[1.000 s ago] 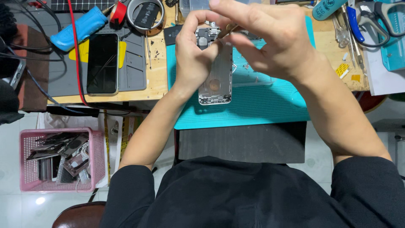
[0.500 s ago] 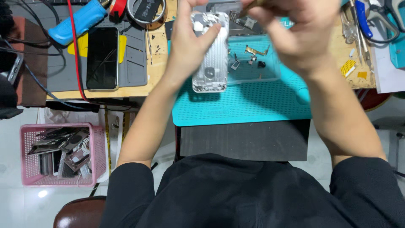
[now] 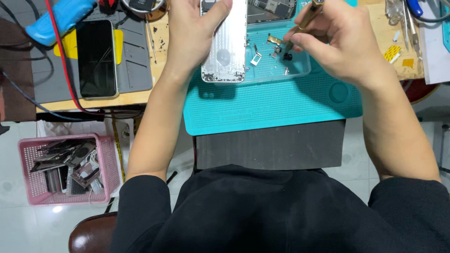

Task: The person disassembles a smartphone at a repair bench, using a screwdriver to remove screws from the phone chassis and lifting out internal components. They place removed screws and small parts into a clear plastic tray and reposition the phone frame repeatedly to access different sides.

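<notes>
At a cluttered repair bench [image 3: 140,96], a person is holding a silver phone housing [image 3: 225,44] flat over a teal work mat [image 3: 272,103], the left hand [image 3: 194,35] clamped on it with the thumb pressing across its upper edge. A second ago both hands were bunched together over the top of the housing; half a second ago they were separating; now the right hand [image 3: 342,42] is working apart from it, its fingers pinched shut on a brass-coloured tool [image 3: 307,16] whose tip is pointing down into a clear parts tray [image 3: 300,70]. The housing is also sitting lower and flatter than it did in the earlier pictures, its bottom edge overlapping the tray's left rim. The shift suggests that work on the housing itself is pausing while the tool is going to the small loose parts [image 3: 276,47] scattered in the tray. Whether the tip is touching a dark part there cannot be told. Left of the mat, a dark phone [image 3: 96,58] is lying face up on a grey pad [image 3: 136,61], and a pink basket [image 3: 68,168] of scrap pieces is standing on the floor below.
</notes>
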